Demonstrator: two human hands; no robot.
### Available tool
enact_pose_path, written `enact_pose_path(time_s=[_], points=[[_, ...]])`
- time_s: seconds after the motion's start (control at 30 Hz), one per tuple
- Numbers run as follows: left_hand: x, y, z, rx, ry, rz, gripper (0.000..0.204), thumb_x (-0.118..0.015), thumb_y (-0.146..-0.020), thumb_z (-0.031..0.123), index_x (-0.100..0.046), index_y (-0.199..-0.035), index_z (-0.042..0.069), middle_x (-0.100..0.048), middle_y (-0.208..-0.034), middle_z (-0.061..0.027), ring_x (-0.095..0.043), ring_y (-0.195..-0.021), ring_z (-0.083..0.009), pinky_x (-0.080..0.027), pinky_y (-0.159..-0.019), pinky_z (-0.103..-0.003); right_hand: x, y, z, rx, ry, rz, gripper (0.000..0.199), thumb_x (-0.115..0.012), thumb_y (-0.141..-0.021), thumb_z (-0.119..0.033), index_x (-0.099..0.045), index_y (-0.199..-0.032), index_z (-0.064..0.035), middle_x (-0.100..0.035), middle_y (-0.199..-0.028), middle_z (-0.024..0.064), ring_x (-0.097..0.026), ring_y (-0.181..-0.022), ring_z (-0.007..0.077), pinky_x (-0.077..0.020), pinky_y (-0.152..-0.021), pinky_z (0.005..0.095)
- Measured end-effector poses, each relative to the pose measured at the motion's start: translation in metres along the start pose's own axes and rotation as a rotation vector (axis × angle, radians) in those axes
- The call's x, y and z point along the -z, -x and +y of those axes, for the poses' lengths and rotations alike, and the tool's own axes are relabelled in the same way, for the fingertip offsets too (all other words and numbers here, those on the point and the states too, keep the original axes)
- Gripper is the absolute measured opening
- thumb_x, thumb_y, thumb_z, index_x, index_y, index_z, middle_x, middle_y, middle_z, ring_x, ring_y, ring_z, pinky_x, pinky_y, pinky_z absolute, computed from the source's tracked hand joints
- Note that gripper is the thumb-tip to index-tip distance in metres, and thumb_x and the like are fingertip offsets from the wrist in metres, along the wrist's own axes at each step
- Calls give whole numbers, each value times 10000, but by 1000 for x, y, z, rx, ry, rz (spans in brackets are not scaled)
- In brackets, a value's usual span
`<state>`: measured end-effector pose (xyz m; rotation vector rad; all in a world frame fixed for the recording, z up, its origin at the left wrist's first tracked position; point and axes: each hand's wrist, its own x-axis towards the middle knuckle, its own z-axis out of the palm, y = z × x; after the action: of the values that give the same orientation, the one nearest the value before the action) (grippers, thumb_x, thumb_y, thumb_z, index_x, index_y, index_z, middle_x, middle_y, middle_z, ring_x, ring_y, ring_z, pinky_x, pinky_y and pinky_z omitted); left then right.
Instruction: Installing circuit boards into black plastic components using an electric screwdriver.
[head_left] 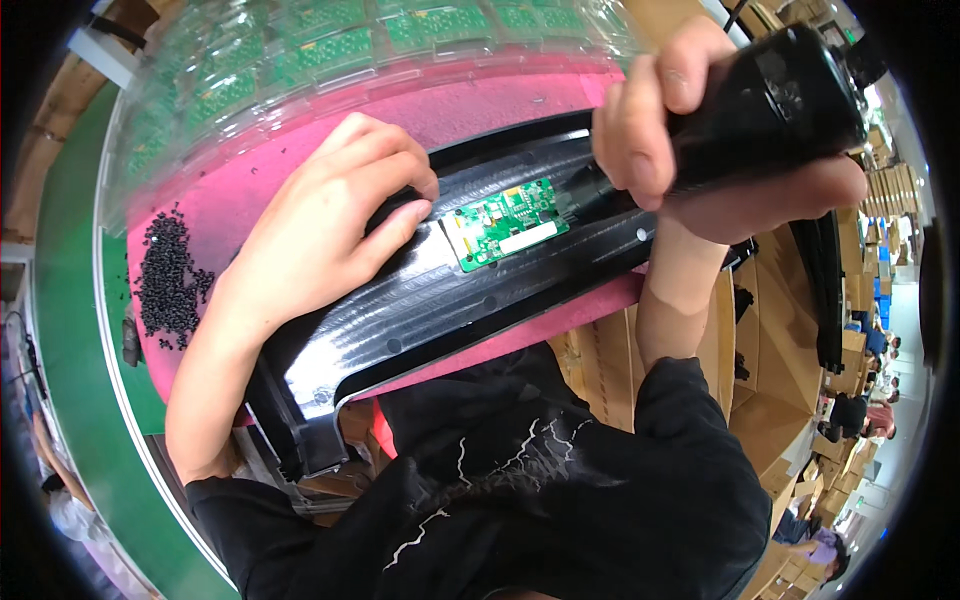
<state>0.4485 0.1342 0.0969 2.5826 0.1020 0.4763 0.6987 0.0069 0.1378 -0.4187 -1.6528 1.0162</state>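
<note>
A long black plastic housing [440, 310] lies slantwise across the pink mat, its shiny inner side up. On it sits a green circuit board [508, 226] with a white strip part. My left hand [345, 210] rests over the housing just left of the board. Its fingers are curled and thumb and forefinger come close together; anything between them is hidden. My right hand [650, 130] is wrapped round a thick black electric screwdriver [765, 110], held raised and tilted. Its blurred narrow end points down-left at the board's right end; contact cannot be made out.
A heap of small black screws [170, 280] lies at the left of the pink mat [480, 115]. Clear plastic trays [340, 50] of green boards stand along the far side. An open cardboard box [775, 330] is at the right. Other people [850, 415] are far right.
</note>
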Motion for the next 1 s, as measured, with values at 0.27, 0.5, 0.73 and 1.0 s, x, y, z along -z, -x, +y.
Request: enact_pose_path(time_s=[0.27, 0.5, 0.73, 1.0], points=[[31, 12, -1, 269, -47, -120, 270, -714, -826, 78, -595, -1047, -21, -648, -956, -192, -638, -907, -367, -511, -795, -432, 14, 25, -10, 95, -232, 1104, 329, -578, -995, -363, -524, -1057, -45, -593, -913, 98, -581, -720, 164, -520, -788, 364], [41, 61, -3, 456, -333, -115, 198, -705, -820, 139, -615, -921, -6, -636, -887, -223, -621, -892, -431, -497, -751, -480, 20, 19, 20, 221, 5, 1311, 238, -562, -1034, -279, -575, -1041, -41, -593, -968, 28, -545, -916, 133, -491, -853, 360], [23, 89, 31, 443, -367, -36, 217, -666, -873, 171, -517, -904, 17, -567, -908, -173, -612, -827, -425, -505, -672, -505, -2, 13, 20, 253, 1112, 1491, 797, -709, -835, -72, -227, -1463, 14, -354, -1391, 152, -387, -1258, 268, -304, -1069, 380], [26, 135, 50, 477, 164, 649, 289, -687, -728, -173, -483, -816, 12, -541, -854, -76, -505, -671, -119, -429, -583, -232, -79, -10, -18, 843, 1038, 892, 629, -653, -899, -206, -361, -1444, -91, -315, -1512, 127, -397, -1317, 288, -307, -1073, 509]])
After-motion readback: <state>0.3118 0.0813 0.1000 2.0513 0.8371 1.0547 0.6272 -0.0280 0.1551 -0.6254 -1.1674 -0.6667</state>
